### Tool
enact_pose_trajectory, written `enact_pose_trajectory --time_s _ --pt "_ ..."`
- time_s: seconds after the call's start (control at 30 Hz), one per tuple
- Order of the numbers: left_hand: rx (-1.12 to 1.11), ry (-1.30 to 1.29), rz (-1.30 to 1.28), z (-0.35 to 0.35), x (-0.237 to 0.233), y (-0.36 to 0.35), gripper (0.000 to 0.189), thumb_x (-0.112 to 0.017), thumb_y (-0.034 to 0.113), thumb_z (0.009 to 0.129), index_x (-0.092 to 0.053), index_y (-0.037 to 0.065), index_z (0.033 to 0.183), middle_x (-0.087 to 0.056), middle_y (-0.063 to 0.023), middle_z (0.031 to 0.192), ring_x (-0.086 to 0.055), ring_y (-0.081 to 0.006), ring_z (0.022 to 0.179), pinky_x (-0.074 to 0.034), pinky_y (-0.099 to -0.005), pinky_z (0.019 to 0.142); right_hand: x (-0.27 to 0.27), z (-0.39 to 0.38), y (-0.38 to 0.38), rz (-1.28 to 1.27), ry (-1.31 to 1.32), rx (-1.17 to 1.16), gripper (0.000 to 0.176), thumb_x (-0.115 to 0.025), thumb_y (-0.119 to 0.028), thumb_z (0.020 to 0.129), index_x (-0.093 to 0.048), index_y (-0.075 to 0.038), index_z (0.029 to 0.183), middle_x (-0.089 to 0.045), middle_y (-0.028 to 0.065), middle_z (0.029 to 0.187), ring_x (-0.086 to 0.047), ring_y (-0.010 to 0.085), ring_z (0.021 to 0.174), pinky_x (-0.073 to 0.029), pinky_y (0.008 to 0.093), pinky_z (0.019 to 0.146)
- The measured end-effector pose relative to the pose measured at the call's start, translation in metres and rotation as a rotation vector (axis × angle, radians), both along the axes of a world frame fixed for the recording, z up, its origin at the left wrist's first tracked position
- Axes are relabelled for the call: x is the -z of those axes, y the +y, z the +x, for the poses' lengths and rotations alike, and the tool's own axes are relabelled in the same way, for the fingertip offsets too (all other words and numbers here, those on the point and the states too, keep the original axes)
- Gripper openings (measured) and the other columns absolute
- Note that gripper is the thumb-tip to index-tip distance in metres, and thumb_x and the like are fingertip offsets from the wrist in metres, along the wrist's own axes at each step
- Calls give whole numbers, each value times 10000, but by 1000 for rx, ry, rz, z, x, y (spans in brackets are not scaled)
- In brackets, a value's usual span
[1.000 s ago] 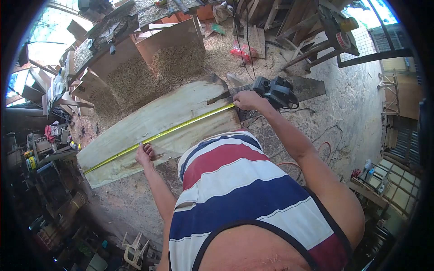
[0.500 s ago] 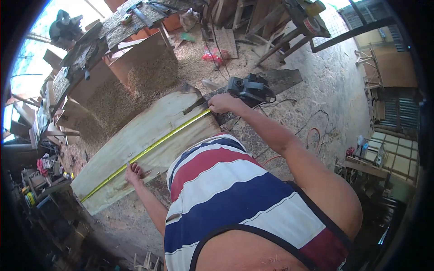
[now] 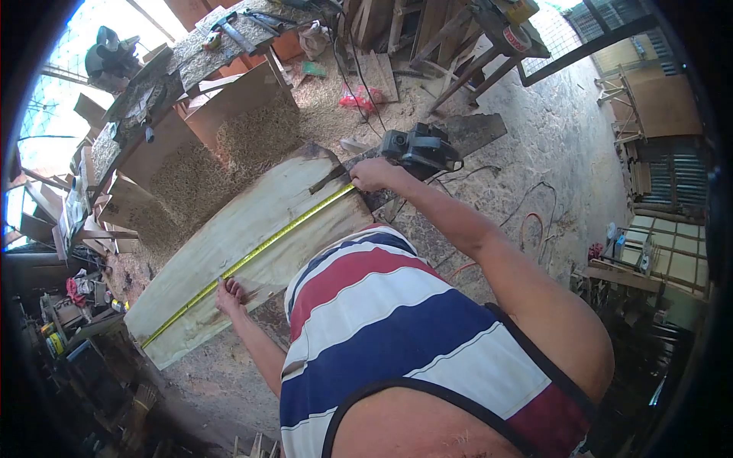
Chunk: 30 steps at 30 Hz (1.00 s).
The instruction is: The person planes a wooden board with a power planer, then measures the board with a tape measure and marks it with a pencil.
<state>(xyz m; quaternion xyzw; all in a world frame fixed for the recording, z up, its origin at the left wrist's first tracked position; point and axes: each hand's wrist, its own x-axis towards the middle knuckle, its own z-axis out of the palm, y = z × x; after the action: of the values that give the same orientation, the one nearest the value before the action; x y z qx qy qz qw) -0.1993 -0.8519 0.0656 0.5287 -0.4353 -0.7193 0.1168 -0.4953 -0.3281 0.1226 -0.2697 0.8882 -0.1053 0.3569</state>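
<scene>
A long pale wooden slab [image 3: 259,202] lies on the sawdust-covered floor. A yellow tape measure [image 3: 290,227] is stretched along its length. My right hand [image 3: 372,174] is closed on the tape at the slab's far end, next to a dark electric planer [image 3: 418,150]. My left hand [image 3: 229,295] rests on the slab right beside the tape, about two thirds of the way toward the near end, fingers curled. Whether it holds something small is not visible. My striped shirt fills the lower middle of the view.
A dark plank [image 3: 477,130] lies beyond the planer. Heaps of sawdust [image 3: 252,133] and board boxes stand behind the slab. A cluttered workbench [image 3: 198,46] is at the back left. Cables [image 3: 534,221] trail over the floor on the right. Tools and clutter line the left edge.
The view has shifted down and left with my head. Both hands stay where they were on the tape and slab; the tape remains stretched.
</scene>
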Motion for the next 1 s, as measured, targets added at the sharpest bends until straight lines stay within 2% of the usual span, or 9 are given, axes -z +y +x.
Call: enact_pose_trajectory --time_s 0.2,0.37,0.43,0.5,0.53,0.63,0.73,0.87,1.0 --pt "-12 -133 -118 -4 -10 12 279 -709 329 991 -647 69 1071 -743 -90 884 -696 -190 681 -577 -297 563 -12 2 0 5 -3 28 338 -542 -299 933 -737 -81 1101 -732 185 1098 -694 393 1048 -548 524 905" --pt "26 -91 58 24 36 -25 633 -519 548 1041 -420 87 1464 -630 -157 1316 -674 -316 1085 -605 -482 852 -54 9 5 45 40 -37 342 -554 -339 977 -713 -55 1085 -718 205 1048 -682 420 1017 -537 526 888" --pt "13 109 77 42 46 -25 585 -489 477 1062 -357 137 1520 -554 -195 1400 -645 -395 1147 -566 -560 960 -96 18 7 -126 74 -35 371 -561 -363 989 -714 -52 1123 -708 214 1057 -674 421 1031 -528 520 884" --pt "-55 220 -62 40 18 -17 585 -498 506 1057 -410 129 1496 -537 -191 1432 -648 -389 1145 -573 -556 942 -83 20 13 -47 130 -90 366 -566 -364 980 -752 -54 1037 -713 217 1004 -680 414 994 -517 520 858" --pt "-275 155 125 29 5 -32 529 -525 509 1053 -480 132 1421 -599 -175 1344 -664 -350 1115 -577 -543 922 -89 25 12 46 65 -55 363 -568 -364 976 -751 -53 1015 -716 216 995 -680 417 978 -517 517 851" --pt "-515 305 153 34 -42 -55 363 -571 442 1051 -556 131 1238 -696 -102 1092 -701 -273 965 -631 -471 787 -120 55 -4 30 77 -3 319 -630 -337 970 -747 -53 1057 -730 208 1023 -699 398 979 -542 476 848" --pt "-692 326 -46 39 -37 -74 288 -586 374 1053 -591 118 1186 -704 -82 1018 -710 -243 836 -639 -430 709 -95 69 -3 -9 3 12 339 -656 -356 965 -742 -57 1099 -734 209 1036 -708 382 984 -550 450 862" --pt "-651 330 -170 37 -57 -65 233 -600 309 1042 -629 98 1137 -703 -63 931 -709 -222 728 -614 -376 635 -86 95 -49 9 -64 4 397 -640 -401 965 -739 -69 1159 -735 218 1074 -719 370 1002 -548 446 877" --pt "-358 150 -101 37 -58 -37 282 -651 314 997 -635 104 1184 -721 -70 996 -706 -212 803 -584 -358 650 -56 112 -78 -33 -158 31 463 -617 -472 957 -744 -87 1181 -747 208 1081 -720 379 1012 -549 467 886"
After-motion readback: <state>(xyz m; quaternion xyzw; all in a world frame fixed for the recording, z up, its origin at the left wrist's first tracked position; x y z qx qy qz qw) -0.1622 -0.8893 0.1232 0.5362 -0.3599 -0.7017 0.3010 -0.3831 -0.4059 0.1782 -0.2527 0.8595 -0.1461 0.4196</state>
